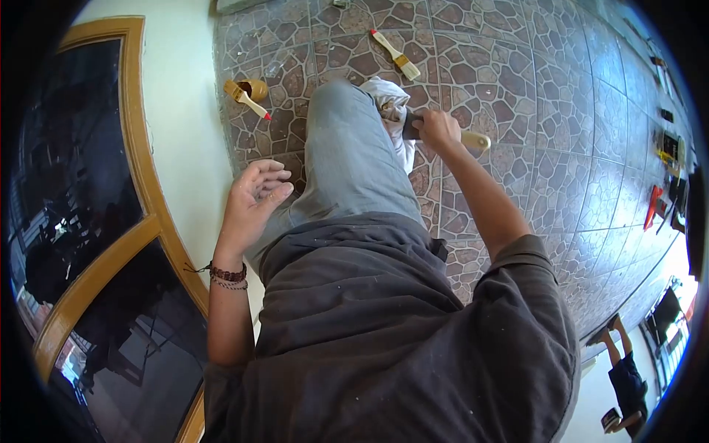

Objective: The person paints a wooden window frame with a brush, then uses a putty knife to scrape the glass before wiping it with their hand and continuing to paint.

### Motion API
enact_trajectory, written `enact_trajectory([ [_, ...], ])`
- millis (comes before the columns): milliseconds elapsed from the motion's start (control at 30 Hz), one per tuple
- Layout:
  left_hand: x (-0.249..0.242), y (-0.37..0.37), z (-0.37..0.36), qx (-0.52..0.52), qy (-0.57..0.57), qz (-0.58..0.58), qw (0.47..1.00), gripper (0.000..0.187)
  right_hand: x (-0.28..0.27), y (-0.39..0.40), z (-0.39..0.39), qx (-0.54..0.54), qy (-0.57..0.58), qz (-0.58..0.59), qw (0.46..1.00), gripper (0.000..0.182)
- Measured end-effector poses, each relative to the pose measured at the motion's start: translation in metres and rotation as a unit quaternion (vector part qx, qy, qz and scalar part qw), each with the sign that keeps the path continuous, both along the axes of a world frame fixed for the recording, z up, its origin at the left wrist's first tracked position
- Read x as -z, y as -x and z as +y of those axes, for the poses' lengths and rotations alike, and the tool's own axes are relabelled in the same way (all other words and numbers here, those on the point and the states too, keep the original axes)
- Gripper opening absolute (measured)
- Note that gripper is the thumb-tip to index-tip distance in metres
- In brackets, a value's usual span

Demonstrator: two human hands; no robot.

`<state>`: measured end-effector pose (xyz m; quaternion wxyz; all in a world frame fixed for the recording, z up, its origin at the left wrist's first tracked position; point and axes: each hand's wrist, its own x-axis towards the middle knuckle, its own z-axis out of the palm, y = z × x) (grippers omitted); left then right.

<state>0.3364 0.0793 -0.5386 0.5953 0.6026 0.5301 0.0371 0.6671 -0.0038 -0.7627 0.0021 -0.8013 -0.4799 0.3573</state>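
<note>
My right hand (439, 131) is closed around a putty knife (476, 140), its pale handle sticking out to the right of my fist. The tool's dark blade points left, up against a crumpled white cloth (385, 94) beside my knee. Over at the left, my left hand (257, 193) is raised near my thigh, fingers loosely curled and apart from the thumb, with nothing in it. Grey trousers (343, 148) cover my bent leg between the two hands.
On the stone-patterned tile floor (487, 70) lies a paintbrush (396, 55). Another paintbrush (247, 100) rests against a small orange-brown container (258, 89) by the wall. A wood-framed glass panel (140, 111) stands left. Tools, including a red one (653, 207), and a person (628, 380) are at right.
</note>
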Motion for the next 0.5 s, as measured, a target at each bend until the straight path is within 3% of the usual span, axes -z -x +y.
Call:
enact_trajectory([
  [67, 0.002, 0.005, 0.000, 0.009, 0.008, 0.010, 1.000, 0.036, 0.000, -0.005, 0.012, 0.025, -0.039, -0.032, 0.998, 0.029],
  [133, 0.001, 0.008, 0.001, -0.022, 0.015, -0.008, 1.000, 0.036, -0.007, -0.016, 0.034, 0.166, -0.092, -0.058, 0.980, 0.031],
  [267, -0.003, 0.014, 0.003, -0.046, 0.006, -0.016, 0.999, 0.037, -0.047, -0.053, 0.056, 0.180, -0.100, -0.075, 0.976, 0.032],
  [367, -0.005, 0.022, 0.002, -0.067, -0.003, -0.029, 0.997, 0.037, -0.070, -0.053, 0.035, 0.107, -0.010, -0.032, 0.994, 0.035],
  [467, -0.005, 0.028, -0.001, -0.069, -0.012, -0.025, 0.997, 0.037, -0.021, -0.023, -0.020, 0.086, 0.041, 0.007, 0.995, 0.040],
  [500, -0.004, 0.030, -0.002, -0.069, -0.013, -0.022, 0.997, 0.037, -0.016, -0.002, -0.038, 0.140, 0.044, 0.035, 0.989, 0.039],
])
